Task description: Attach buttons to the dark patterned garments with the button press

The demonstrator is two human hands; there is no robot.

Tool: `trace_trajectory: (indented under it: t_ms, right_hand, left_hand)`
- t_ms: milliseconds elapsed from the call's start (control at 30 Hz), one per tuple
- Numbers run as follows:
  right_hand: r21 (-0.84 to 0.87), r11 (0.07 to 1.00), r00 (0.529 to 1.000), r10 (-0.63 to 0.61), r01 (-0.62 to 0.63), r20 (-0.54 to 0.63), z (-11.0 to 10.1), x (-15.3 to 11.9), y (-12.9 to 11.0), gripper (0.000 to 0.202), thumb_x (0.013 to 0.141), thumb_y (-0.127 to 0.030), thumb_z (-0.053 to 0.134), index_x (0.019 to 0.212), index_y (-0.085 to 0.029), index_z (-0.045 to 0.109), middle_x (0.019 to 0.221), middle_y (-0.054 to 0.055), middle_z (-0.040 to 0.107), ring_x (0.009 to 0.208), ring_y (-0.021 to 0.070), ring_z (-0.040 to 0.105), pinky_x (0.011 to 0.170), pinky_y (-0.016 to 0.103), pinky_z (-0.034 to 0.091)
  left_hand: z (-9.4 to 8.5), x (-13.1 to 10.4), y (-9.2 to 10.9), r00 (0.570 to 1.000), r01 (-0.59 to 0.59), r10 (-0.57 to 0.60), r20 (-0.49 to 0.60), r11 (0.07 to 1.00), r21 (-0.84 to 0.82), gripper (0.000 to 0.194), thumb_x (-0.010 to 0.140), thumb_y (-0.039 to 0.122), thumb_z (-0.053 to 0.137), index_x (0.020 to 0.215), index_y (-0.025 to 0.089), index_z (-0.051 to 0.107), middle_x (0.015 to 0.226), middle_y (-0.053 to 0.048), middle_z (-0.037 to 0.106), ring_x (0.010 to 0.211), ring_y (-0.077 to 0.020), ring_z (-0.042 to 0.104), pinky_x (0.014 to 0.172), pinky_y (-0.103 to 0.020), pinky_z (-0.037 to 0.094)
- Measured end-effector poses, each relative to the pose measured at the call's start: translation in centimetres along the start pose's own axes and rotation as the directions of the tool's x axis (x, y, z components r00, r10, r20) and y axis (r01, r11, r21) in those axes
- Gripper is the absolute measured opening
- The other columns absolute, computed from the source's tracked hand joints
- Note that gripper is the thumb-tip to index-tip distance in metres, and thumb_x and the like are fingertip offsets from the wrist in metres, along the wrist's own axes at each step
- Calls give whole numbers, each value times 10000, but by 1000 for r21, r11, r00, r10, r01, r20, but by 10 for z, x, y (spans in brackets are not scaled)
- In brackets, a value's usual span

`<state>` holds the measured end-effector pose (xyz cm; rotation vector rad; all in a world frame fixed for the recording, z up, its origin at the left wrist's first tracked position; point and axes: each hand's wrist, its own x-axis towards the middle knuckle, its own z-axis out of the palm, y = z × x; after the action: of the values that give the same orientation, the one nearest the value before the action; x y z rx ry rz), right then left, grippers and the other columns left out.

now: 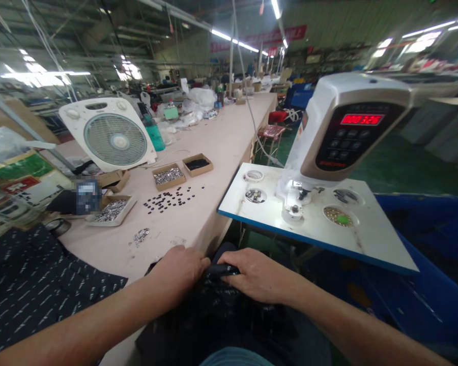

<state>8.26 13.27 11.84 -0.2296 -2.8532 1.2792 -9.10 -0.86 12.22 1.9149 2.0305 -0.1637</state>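
Observation:
Dark patterned fabric (213,295) hangs over my lap, and a folded edge of it runs between my two hands. My left hand (181,272) is closed on this fabric at the table's front edge, its fingertips mostly hidden. Thumb and fingers of my right hand (252,274) pinch the same fold a little to the right. Ahead and right stands a snap-fastening machine (347,127) with a red lit display. Its white worktop (275,223) has round recesses holding small metal parts (336,216).
The long table (221,152) bears loose dark snap buttons (168,201), a box of metal parts (168,176), a box of dark pieces (197,163), a tray of metal parts (112,211) and a box fan (114,137). More patterned cloth (41,290) lies at left.

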Motion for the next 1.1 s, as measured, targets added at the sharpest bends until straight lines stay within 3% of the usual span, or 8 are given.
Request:
trace_trajectory:
  t_ms: [67,167,233,333,467,600,867,1100]
  right_hand:
    - [-41,999,998,19,-21,-55,6,2,2,81,899,-165,607,878,-172,685,828,26,705,788,167,635,701,238,400]
    - [-20,999,996,36,-38,-78,10,2,6,84,887,-132,611,882,-171,686,844,27,709,800,166,640,706,231,404]
    - [24,999,997,41,-39,-71,10,0,8,110,892,-133,601,896,-175,703,853,23,713,803,163,644,704,226,409]
    - [88,995,997,58,-53,-50,8,-3,7,143,880,-128,596,901,-178,729,842,15,714,792,159,642,688,220,410]
    - [175,981,996,91,-87,-15,7,-5,4,151,863,-171,626,952,-184,748,834,1,709,767,151,633,665,215,411]
    - [195,973,992,110,-120,60,7,-8,8,263,713,-236,799,964,-198,731,822,-29,691,757,148,627,644,206,404]
    - [65,988,990,143,-143,13,2,-10,9,88,726,-126,662,793,-182,647,735,-33,615,685,124,560,607,216,345]
    - [229,954,980,178,-193,84,3,-9,14,69,725,-157,662,791,-176,663,677,-53,585,621,102,526,558,188,358]
  left_hand:
    - [-5,3,-6,998,-26,31,-60,996,86,192,832,142,566,977,183,686,992,-111,703,947,-293,641,847,-417,452]
    - [-5,0,-7,998,60,-54,28,951,-303,330,704,309,775,1000,208,672,989,-45,684,912,-255,622,769,-337,447]
    - [1,-4,-5,989,142,-88,118,779,-611,344,703,389,777,967,200,664,878,5,654,809,-198,594,693,-284,419]
    - [14,-9,2,984,161,-25,176,550,-820,199,792,349,659,860,164,628,702,46,527,657,-126,470,607,-251,344]
    - [23,-10,10,966,230,-2,260,471,-852,154,809,306,552,748,165,556,618,53,416,567,-101,348,527,-253,250]
    - [26,-9,14,971,228,-34,236,420,-878,177,797,327,578,729,166,552,608,54,399,560,-96,327,522,-254,225]
    - [34,-3,12,993,114,-38,108,298,-948,227,788,342,666,868,136,616,692,49,462,640,-102,368,591,-246,262]
    - [38,-2,15,985,167,-47,163,97,-981,338,748,424,728,884,125,653,712,29,545,653,-99,412,624,-223,301]
